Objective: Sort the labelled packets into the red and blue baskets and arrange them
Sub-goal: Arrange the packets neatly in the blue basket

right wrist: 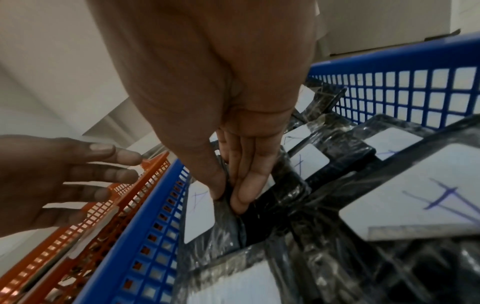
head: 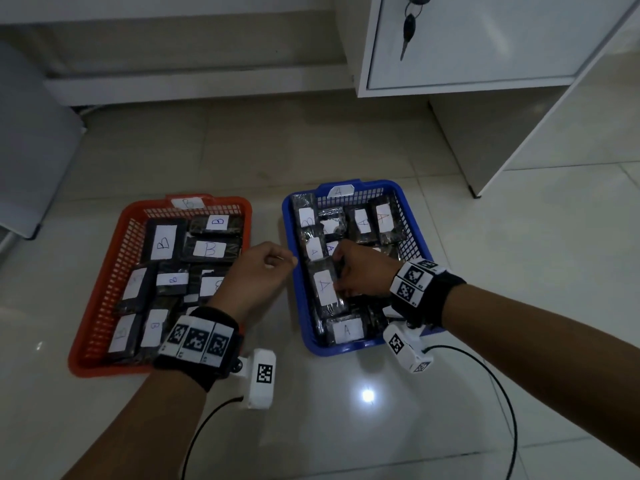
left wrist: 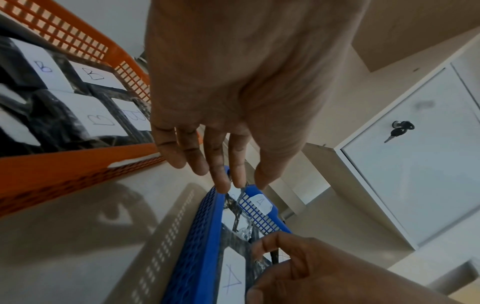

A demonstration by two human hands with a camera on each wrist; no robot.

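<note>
A red basket (head: 90,327) on the left holds several black packets labelled B (head: 162,242). Beside it, a blue basket (head: 288,230) holds several packets labelled A (head: 384,218). My right hand (head: 341,289) reaches into the blue basket. In the right wrist view its thumb and fingers (right wrist: 241,197) pinch the right edge of an A packet (right wrist: 200,214) lying along the basket's left wall. My left hand (head: 277,263) hovers over the gap between the baskets. Its fingers (left wrist: 221,164) hang relaxed and hold nothing.
Both baskets stand on a glossy tiled floor. A white cabinet (head: 485,46) with keys (head: 410,26) in its lock stands at the back right, and a grey unit (head: 31,150) at the left. A black cable (head: 502,393) trails over the near floor.
</note>
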